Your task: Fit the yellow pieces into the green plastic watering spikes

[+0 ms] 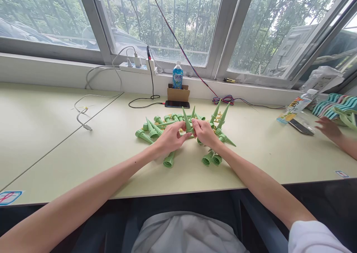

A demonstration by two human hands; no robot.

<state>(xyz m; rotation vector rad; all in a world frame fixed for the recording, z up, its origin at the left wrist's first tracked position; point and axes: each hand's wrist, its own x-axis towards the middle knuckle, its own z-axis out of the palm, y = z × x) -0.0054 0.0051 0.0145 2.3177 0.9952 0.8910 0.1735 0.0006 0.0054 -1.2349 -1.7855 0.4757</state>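
In the middle of the desk, my left hand is closed on a pointed green plastic watering spike, tip up. My right hand pinches close against the lower end of that spike, and its fingers hide what lies between them. Around both hands is a loose pile of similar green spikes. Some lie with threaded open ends facing me, such as the spike below my left hand and the spike below my right. Small yellowish pieces show among the spikes at the right.
Behind the pile are a phone, a cardboard box and a blue bottle. Cables run along the back. At the right, another person's hand is near a second phone, a tilted bottle and stacked hangers.
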